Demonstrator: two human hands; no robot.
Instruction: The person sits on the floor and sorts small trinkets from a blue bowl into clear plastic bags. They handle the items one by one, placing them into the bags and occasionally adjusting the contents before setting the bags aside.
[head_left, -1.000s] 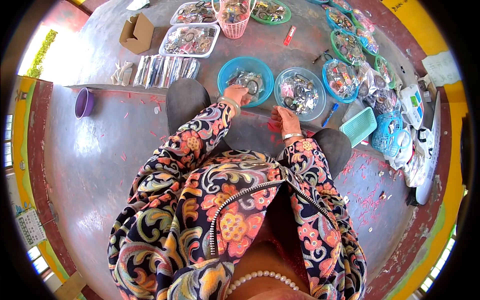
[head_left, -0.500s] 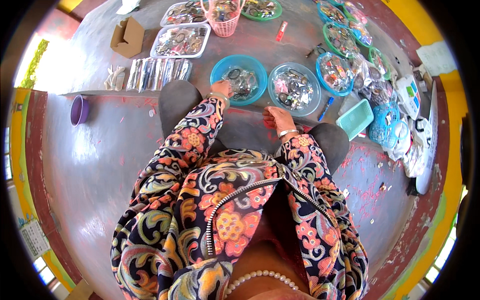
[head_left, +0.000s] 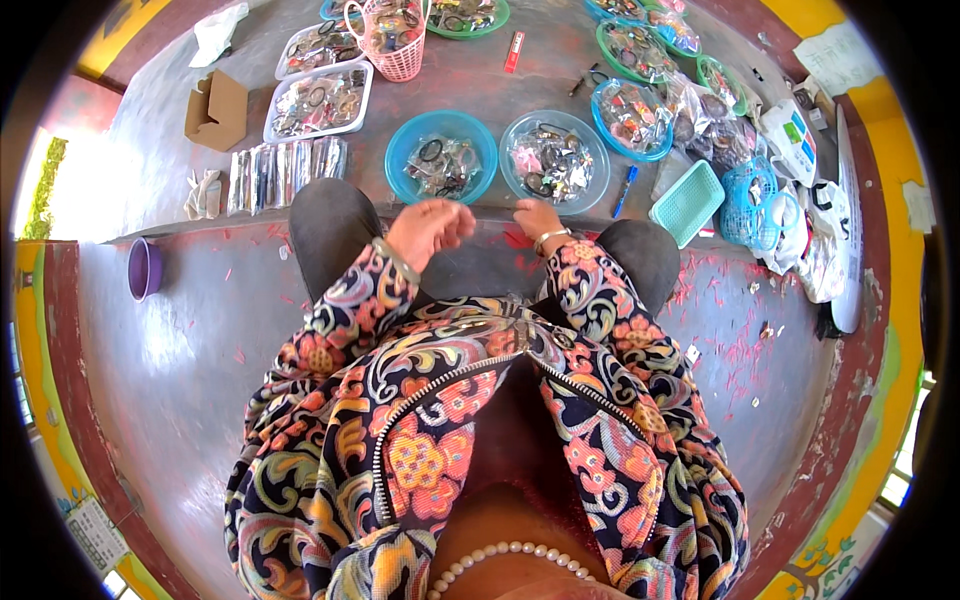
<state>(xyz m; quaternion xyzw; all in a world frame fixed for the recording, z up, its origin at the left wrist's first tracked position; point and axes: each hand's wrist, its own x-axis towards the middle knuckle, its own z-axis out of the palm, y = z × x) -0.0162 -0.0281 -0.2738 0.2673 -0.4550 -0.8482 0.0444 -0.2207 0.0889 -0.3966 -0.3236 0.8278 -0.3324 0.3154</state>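
My left hand (head_left: pixel 430 232) is above my lap, just short of the blue basin (head_left: pixel 395 185), with its fingers curled together; whatever they may hold does not show. Close to the front rim of the clear bluish basin (head_left: pixel 602 180), my right hand (head_left: pixel 538 217) is closed, and its fingertips are mostly hidden. Small dark rings and packaged trinkets (head_left: pixel 446 165) lie in the blue basin. The other basin has a heap of shiny small items (head_left: pixel 560 165) with something pink among them.
Left of the basins lie a row of flat plastic packets (head_left: pixel 287 175), a cardboard box (head_left: pixel 217 112) and white trays (head_left: pixel 365 95). To the right are a blue marker (head_left: pixel 626 190), a green basket (head_left: pixel 688 205) and more filled basins (head_left: pixel 632 118). A purple bucket (head_left: pixel 145 268) stands lower left.
My left hand has drawn back out of the blue basin toward my lap. My right hand has shifted slightly and turned, staying near the clear basin. The whole view has shifted a little.
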